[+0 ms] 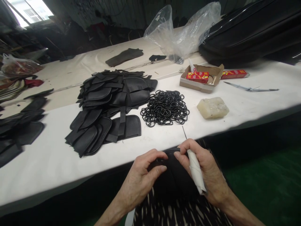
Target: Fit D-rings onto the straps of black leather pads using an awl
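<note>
Over my lap, just below the table edge, both hands work one black leather piece (pixel 175 175). My left hand (pixel 141 179) is closed, pinching the piece and a small black ring at its top. My right hand (pixel 207 172) is closed round a white-wrapped awl (pixel 196 171) whose thin needle points up past the table edge. A pile of black leather pieces (pixel 110 106) with straps lies on the white table (pixel 47 157) ahead, and a heap of black metal rings (pixel 164 108) lies right of that pile.
A pale wax block (pixel 213 107) sits right of the rings. Behind it stand a cardboard box with red packets (pixel 201 77), another red packet (pixel 234 74), scissors (pixel 251 88), a clear plastic bag (pixel 181 31) and black bags (pixel 251 28). More black pieces (pixel 18 128) lie far left.
</note>
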Motion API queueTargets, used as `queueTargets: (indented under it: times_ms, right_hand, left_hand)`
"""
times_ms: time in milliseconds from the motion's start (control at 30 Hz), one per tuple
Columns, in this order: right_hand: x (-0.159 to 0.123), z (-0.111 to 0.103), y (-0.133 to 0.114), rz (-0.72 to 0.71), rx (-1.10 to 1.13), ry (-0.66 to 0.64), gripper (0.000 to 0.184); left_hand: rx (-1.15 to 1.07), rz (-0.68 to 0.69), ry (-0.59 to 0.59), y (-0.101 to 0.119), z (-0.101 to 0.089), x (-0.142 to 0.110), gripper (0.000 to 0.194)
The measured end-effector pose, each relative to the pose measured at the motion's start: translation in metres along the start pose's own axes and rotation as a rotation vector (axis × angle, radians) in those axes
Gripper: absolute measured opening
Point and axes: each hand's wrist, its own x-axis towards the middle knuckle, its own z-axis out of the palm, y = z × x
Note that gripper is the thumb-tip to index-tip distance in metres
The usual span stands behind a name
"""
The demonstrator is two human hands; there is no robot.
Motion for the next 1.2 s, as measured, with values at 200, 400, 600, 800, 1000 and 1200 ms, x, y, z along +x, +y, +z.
queueTargets:
  times_ms: [200,400,600,800,1000,1200]
  right_hand:
    - [0.001,-0.001,0.0,0.012,0.053,-0.005,0.019]
    - [0.002,-0.001,0.0,-0.02,0.043,0.003,0.019]
    - [0.002,0.001,0.001,-0.032,0.015,0.02,0.02]
    - [0.005,0.004,0.01,-0.335,-0.303,0.181,0.013]
    - [0.003,0.004,0.009,-0.579,-0.348,0.224,0.013]
    - [0.005,0.018,0.002,-0.312,-0.044,-0.009,0.016]
  left_hand:
    - [-0.101,-0.074,-0.019,-0.004,-0.001,0.002,0.019]
    - [-0.161,-0.169,0.008,-0.005,0.001,0.003,0.007]
    - [-0.251,-0.24,0.038,-0.005,0.004,0.003,0.008]
    - [-0.248,-0.264,0.072,0.0,0.005,0.005,0.01]
    - [-0.057,-0.222,0.169,0.003,0.013,0.009,0.004]
    - [0.017,-0.108,0.231,0.006,0.018,0.011,0.011]
